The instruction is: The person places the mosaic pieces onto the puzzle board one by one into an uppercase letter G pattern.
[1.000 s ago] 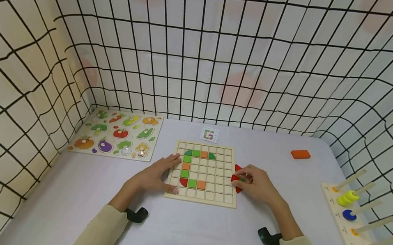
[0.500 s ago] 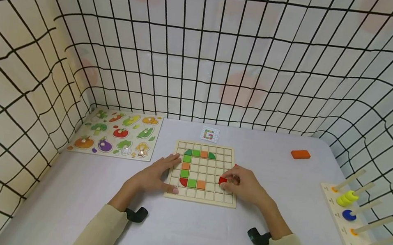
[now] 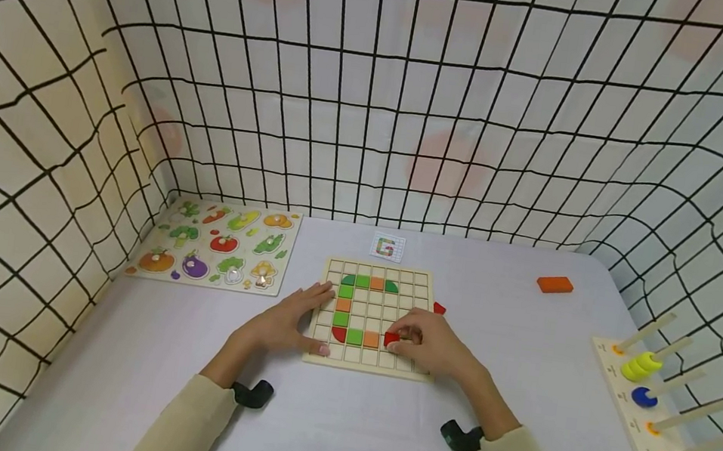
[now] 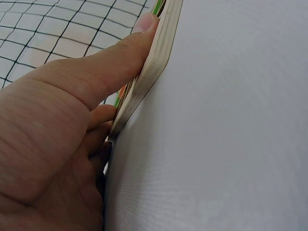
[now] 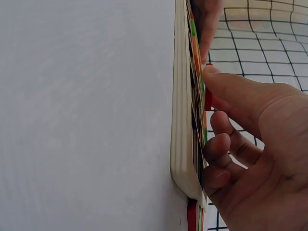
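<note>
A wooden grid board [image 3: 356,367] lies mid-table, with green, orange and red tiles set in a C-like outline. My left hand [image 3: 283,324] rests on the board's left side, fingers extended along the edge and thumb [image 4: 113,60] laid over the near corner. Over the lower row, my right hand [image 3: 431,341] pinches a red tile [image 3: 391,339] between thumb and fingers, just right of an orange tile [image 3: 371,339]. In the right wrist view the red tile [image 5: 208,98] stands off the board's face at the thumb tip.
Red pieces [image 3: 439,308] lie beside the board's right edge, partly hidden by the right hand. Behind the board is a pattern card [image 3: 387,247]. A vegetable puzzle [image 3: 211,245] lies left, an orange block [image 3: 555,284] right, and a peg board [image 3: 634,414] further right. Black netting surrounds the table.
My right hand has moved left from the pieces at the board's right edge to the lower row, carrying the red tile. The left hand has stayed in place.
</note>
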The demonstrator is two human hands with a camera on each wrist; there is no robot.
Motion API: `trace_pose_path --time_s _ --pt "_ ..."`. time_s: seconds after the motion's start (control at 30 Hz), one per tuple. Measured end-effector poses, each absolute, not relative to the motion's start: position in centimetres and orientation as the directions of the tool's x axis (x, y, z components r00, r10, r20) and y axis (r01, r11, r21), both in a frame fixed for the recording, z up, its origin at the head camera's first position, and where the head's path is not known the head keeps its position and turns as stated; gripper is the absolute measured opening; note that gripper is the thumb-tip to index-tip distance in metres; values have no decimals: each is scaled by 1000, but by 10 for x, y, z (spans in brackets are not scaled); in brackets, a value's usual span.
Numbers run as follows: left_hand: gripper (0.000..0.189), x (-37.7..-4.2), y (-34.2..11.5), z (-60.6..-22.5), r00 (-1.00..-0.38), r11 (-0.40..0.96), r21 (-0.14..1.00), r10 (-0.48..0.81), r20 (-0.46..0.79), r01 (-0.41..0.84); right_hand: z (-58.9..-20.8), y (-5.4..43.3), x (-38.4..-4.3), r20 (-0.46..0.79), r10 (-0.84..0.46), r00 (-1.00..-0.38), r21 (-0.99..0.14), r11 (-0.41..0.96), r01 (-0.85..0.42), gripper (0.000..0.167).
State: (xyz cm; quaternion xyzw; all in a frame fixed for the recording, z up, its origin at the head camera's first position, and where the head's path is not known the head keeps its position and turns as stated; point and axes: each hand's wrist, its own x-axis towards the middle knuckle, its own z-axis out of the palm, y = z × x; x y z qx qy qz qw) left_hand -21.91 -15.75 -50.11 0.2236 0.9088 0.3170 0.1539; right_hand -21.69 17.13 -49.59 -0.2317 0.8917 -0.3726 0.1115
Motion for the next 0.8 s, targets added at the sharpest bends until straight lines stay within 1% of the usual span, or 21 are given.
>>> trace_pose_path --time_s 0.27,0.43,0.8 --pt "107 -220 -157 -501 -847 698 640 514 -136 321 -492 165 -213 -44 -472 -881 -683 658 -318 20" --pt "107 -219 -157 -500 -847 699 640 513 -139 319 -492 164 -212 -38 -481 -876 -671 662 -335 22" --pt "107 -220 -156 -500 -849 699 645 508 -144 309 -495 166 -212 6 -508 -861 -687 624 -373 21"
